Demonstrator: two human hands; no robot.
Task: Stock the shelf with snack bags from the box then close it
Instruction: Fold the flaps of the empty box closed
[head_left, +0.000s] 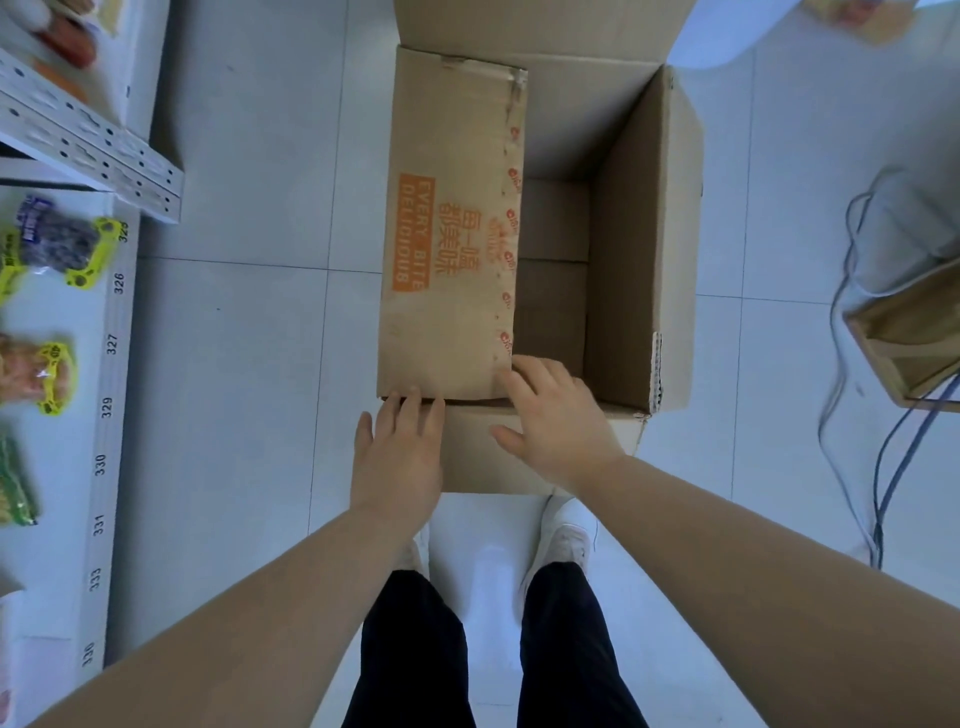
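A brown cardboard box (639, 249) stands on the floor in front of me, and the part of its inside that shows holds nothing. Its left flap (447, 234), printed with orange text, lies folded over the opening. The right flap (675, 234) and the far flap (535, 26) stand up. My left hand (397, 457) rests flat with straight fingers on the near edge of the left flap. My right hand (550, 415) lies with spread fingers on that flap's near right corner. Snack bags (57, 244) lie on the white shelf (111, 415) at the left.
A perforated metal shelf upright (93, 140) juts out at the upper left. Grey cables (883, 415) and a small wooden frame (914, 332) sit on the floor at the right. My white shoes (563, 530) stand just behind the box on light floor tiles.
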